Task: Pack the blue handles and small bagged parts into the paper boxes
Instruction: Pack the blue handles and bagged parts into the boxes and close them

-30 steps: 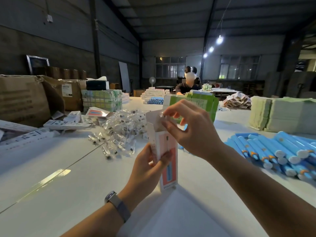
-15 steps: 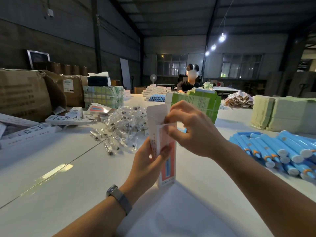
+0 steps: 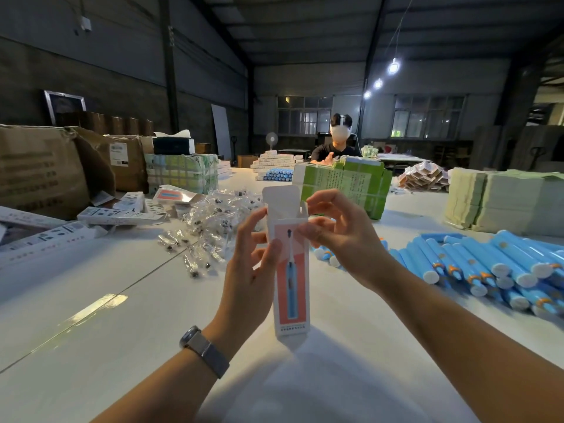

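The person is wearing a watch (image 3: 204, 351) on the left wrist, its round dark case sitting on a grey woven mesh band. Both forearms are showing bare, with no sleeve reaching into view. The left hand (image 3: 248, 270) and right hand (image 3: 345, 236) are wearing no gloves or rings.

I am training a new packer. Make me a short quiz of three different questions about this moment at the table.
1. True or false: the top flap of the paper box held upright is closed.
2. Which hand holds the box by its side? A) left hand B) right hand C) neither
3. Fill in: the pile of blue handles lies to the person's ____ side, the bagged parts to the other.

Key
1. False: the flap stands up and the top is open.
2. A: the left hand grips the side; the right hand's fingers pinch the top corner.
3. right
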### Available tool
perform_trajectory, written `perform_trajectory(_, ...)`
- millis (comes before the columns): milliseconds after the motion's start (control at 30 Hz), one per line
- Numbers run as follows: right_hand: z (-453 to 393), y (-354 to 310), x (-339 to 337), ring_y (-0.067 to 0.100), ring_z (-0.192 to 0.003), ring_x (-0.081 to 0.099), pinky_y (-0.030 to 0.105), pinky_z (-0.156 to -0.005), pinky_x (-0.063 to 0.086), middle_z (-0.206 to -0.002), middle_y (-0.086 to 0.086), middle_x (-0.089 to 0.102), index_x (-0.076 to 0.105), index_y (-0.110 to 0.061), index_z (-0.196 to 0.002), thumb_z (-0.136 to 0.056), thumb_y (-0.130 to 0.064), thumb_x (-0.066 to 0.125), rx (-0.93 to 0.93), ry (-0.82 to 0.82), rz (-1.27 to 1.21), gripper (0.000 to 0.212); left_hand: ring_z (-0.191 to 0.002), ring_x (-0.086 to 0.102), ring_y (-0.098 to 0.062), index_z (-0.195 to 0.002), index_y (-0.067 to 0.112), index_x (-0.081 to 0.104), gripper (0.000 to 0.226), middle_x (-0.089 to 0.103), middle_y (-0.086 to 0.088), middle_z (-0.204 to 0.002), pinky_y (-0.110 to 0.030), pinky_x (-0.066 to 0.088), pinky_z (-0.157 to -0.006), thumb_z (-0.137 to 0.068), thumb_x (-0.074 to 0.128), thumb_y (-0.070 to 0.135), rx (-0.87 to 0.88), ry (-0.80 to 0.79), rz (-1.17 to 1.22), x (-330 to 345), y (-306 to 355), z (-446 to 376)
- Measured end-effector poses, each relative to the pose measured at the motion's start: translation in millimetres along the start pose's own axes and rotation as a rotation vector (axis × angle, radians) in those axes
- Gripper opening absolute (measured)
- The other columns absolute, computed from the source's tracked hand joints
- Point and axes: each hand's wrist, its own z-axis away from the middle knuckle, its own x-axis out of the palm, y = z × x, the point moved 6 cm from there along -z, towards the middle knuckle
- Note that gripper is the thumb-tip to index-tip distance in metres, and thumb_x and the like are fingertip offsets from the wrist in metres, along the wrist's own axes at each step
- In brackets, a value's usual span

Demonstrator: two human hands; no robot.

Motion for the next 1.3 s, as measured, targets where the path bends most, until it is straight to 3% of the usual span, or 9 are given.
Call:
perform_trajectory(133,3,-2,1,0.01,-0.081,0.062,0.02,-0.066,0.048,-0.091,-0.009,0.066,0.062,-0.026,-0.096,-0.077,-0.02,0.078,-0.017,0.054,-0.016,0.026,-0.1,0.068,-0.01,-0.135,0.035,0.037,0.033,0.065,0.021,-0.109,-0.017,0.055,-0.07,-0.103,0.038,0.027,-0.014,-0.015,0.052,2,1,1)
perform_trajectory(300,5,-1,4,0.011,-0.081,0.062,0.022,-0.067,0.048,-0.092,-0.001,0.066,0.061,-0.02,-0.097,-0.074,-0.024,0.076,-0.011,0.092,0.001,0.028,-0.095,0.069,-0.018,-0.119,0.051,0.047,0.029,0.066,0.004,-0.104,-0.026,0.058,-0.07,-0.103,0.041,0.029,-0.064,-0.008,0.072,-2,-1,-1)
perform_trajectory(500,4,-6,5,0.007,-0.074,0.061,0.021,-0.065,0.048,-0.089,-0.003,0.068,0.067,-0.021,-0.096,-0.078,-0.024,0.074,-0.042,0.027,0.103,0.019,-0.096,0.069,-0.017,-0.112,0.055,0.049,0.027,0.068,0.01,-0.101,-0.023,0.057,-0.069,-0.099,0.041,0.033,-0.072,-0.022,0.079,0,0,-4)
perform_trajectory(667,2,-9,5,0.006,-0.068,0.059,0.018,-0.06,0.048,-0.082,-0.016,0.066,0.067,-0.025,-0.092,-0.08,-0.03,0.072,-0.04,-0.029,0.173,0.014,-0.094,0.069,-0.017,-0.112,0.054,0.049,0.027,0.067,0.007,-0.101,-0.022,0.057,-0.069,-0.099,0.041,0.031,-0.063,-0.018,0.092,1,2,-2)
perform_trajectory(900,2,-13,8,0.008,-0.079,0.061,0.023,-0.068,0.052,-0.088,-0.011,0.063,0.061,-0.029,-0.088,-0.082,-0.033,0.067,-0.06,-0.096,0.237,0.009,-0.092,0.069,-0.014,-0.103,0.058,0.049,0.03,0.068,0.016,-0.099,-0.021,0.057,-0.068,-0.096,0.041,0.03,-0.065,-0.029,0.071,0,9,-4)
perform_trajectory(1033,2,-14,9,0.009,-0.082,0.063,0.022,-0.067,0.051,-0.088,-0.017,0.064,0.06,-0.027,-0.088,-0.082,-0.031,0.066,-0.059,-0.116,0.218,0.009,-0.091,0.069,-0.01,-0.097,0.06,0.049,0.032,0.068,0.02,-0.098,-0.017,0.055,-0.063,-0.095,0.041,0.029,-0.06,-0.041,0.059,-3,12,-7)
perform_trajectory(1167,1,-16,9,0.019,-0.106,0.065,0.034,-0.081,0.058,-0.113,-0.004,0.064,0.063,-0.022,-0.088,-0.079,-0.025,0.07,-0.106,-0.089,0.158,0.011,-0.093,0.069,-0.01,-0.098,0.06,0.05,0.033,0.068,0.022,-0.1,-0.019,0.056,-0.064,-0.095,0.042,0.027,-0.054,-0.032,0.068,-6,14,-7)
perform_trajectory(1300,1,-20,6,0.018,-0.093,0.066,0.031,-0.075,0.054,-0.101,-0.006,0.07,0.059,-0.022,-0.088,-0.075,-0.017,0.079,-0.128,-0.041,0.103,0.024,-0.094,0.069,-0.013,-0.1,0.055,0.054,0.036,0.07,0.016,-0.101,-0.022,0.056,-0.064,-0.094,0.042,0.022,-0.061,-0.029,0.108,-7,15,-7)
